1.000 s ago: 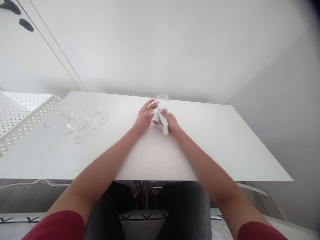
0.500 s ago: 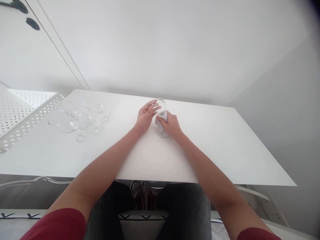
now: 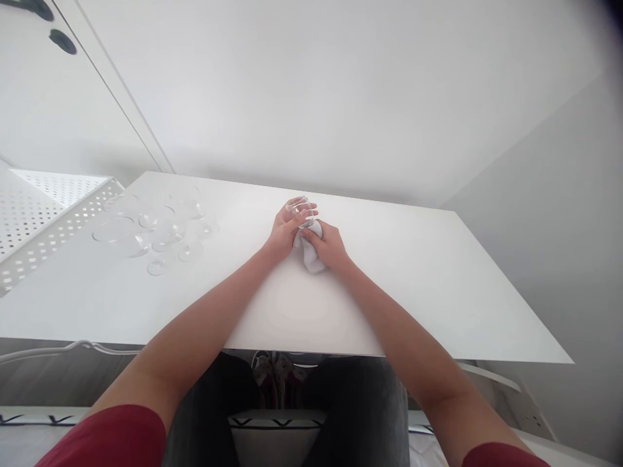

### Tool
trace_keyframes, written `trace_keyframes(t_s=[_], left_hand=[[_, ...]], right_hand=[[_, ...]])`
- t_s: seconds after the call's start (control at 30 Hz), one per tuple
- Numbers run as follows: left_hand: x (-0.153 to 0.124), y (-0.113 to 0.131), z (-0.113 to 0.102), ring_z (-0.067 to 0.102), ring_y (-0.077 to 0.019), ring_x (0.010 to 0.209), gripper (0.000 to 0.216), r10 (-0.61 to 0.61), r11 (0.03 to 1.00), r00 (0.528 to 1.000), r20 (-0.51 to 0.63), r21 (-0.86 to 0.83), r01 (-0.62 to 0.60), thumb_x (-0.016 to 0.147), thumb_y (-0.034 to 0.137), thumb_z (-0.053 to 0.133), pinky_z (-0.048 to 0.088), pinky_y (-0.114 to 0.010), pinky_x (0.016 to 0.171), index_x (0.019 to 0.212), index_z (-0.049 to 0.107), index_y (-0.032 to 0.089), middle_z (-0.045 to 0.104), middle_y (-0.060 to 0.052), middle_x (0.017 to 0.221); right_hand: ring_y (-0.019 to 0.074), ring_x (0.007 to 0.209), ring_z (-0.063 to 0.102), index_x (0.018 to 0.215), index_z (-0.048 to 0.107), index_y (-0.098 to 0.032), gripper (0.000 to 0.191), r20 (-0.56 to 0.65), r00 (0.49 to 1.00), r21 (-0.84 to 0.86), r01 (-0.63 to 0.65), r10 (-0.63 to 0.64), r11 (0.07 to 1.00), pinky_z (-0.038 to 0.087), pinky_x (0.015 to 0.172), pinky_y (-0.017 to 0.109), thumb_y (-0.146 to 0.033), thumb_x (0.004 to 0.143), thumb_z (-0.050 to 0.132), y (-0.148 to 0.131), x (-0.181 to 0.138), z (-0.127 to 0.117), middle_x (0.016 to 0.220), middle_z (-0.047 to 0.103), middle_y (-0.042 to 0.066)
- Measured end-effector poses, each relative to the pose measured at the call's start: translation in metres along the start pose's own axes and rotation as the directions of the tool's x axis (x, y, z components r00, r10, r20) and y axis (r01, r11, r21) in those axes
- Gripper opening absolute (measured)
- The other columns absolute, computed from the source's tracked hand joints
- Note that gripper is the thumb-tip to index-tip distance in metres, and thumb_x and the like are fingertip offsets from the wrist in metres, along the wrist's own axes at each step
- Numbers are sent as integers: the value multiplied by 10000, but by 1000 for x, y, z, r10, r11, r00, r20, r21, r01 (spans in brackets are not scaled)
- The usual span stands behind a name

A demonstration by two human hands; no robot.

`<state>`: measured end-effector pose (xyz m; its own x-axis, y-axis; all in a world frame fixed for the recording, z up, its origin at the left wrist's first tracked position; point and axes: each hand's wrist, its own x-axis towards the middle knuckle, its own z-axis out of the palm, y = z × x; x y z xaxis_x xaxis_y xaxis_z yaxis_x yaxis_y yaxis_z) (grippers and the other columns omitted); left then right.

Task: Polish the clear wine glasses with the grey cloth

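On table (image 3: 418,279) — one glass (image 3: 297,207), left hand (image 3: 282,231); one cloth (image 3: 309,259), right hand (image 3: 329,244)

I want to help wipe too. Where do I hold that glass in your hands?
Hold the glass around its round bowl, from the left, as the left hand does: it is widest there, and the right hand with the cloth covers the lower part.

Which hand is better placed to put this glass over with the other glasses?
Left, probably: the left hand grips the glass, and the other glasses lie on its side; the right hand holds the cloth.
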<state>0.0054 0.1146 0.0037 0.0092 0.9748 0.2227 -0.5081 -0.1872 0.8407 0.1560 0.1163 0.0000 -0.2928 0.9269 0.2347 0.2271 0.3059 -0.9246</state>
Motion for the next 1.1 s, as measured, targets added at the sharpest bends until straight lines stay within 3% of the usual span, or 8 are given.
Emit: trace_keyframes(t_s=[0.17, 0.3, 0.4, 0.53, 0.67, 0.9, 1.03, 1.1], left_hand=[[-1, 3, 0, 609, -330, 1316, 553, -36, 999, 998, 50, -33, 38, 841, 599, 742, 475, -494, 1099, 1234, 659, 220, 652, -150, 1425], [-1, 3, -1, 562, -342, 1372, 563, -55, 998, 994, 97, 19, 53, 877, 589, 714, 514, -465, 1051, 1310, 662, 234, 587, -135, 1517], [-1, 2, -1, 552, -348, 1371, 552, -23, 997, 998, 60, 70, 19, 863, 590, 734, 550, -432, 974, 1286, 680, 239, 603, -130, 1499], [-1, 1, -2, 569, -317, 1337, 504, 29, 996, 999, 17, 81, -31, 847, 591, 755, 525, -418, 1007, 1199, 701, 236, 645, -126, 1442], [0, 3, -3, 618, -304, 1270, 561, -2, 1000, 997, 73, 21, 1, 801, 602, 794, 507, -435, 1025, 1220, 676, 248, 653, -129, 1416], [1, 1, -5, 615, -304, 1254, 608, -4, 1000, 1000, 20, 31, 3, 751, 553, 852, 509, -429, 1011, 1243, 681, 239, 661, -137, 1371], [3, -2, -7, 636, -298, 1199, 591, -60, 998, 998, 11, 7, 60, 765, 558, 831, 515, -426, 996, 1239, 704, 227, 679, -135, 1309], [3, -3, -8, 637, -297, 1192, 589, -100, 995, 995, 23, 11, 99, 779, 567, 810, 515, -424, 993, 1250, 710, 228, 682, -130, 1294]], right_hand=[[177, 651, 606, 835, 640, -197, 553, 165, 960, 422, -278, 228, 863, 533, 631, 336, -724, 739, 775, -1, -1, 1, 723, 645, 12], [214, 709, 672, 946, 651, -199, 617, 87, 939, 554, -324, 334, 767, 575, 611, 352, -758, 719, 780, -2, 1, 0, 815, 697, 50], [244, 762, 700, 1000, 650, -201, 647, 125, 937, 563, -337, 326, 755, 590, 623, 374, -794, 753, 721, -4, 1, -1, 864, 720, 74], [236, 837, 702, 1052, 677, -194, 607, 327, 928, 538, -338, 179, 772, 607, 784, 389, -661, 704, 849, -11, -2, -3, 917, 743, 65], [207, 655, 655, 971, 689, -177, 518, 443, 885, 566, -400, 142, 721, 587, 744, 417, -653, 785, 773, -9, -2, -10, 783, 703, 45], [202, 766, 643, 911, 687, -177, 478, 97, 985, 358, -168, 142, 919, 556, 697, 344, -578, 711, 853, -2, -2, -3, 842, 709, 41], [221, 655, 640, 883, 679, -163, 513, 325, 926, 475, -335, 192, 814, 545, 638, 384, -667, 796, 725, -6, -4, -6, 767, 702, 76], [211, 653, 624, 878, 681, -162, 515, 309, 933, 450, -313, 183, 836, 533, 642, 373, -667, 794, 731, -6, -4, -8, 753, 694, 70]])
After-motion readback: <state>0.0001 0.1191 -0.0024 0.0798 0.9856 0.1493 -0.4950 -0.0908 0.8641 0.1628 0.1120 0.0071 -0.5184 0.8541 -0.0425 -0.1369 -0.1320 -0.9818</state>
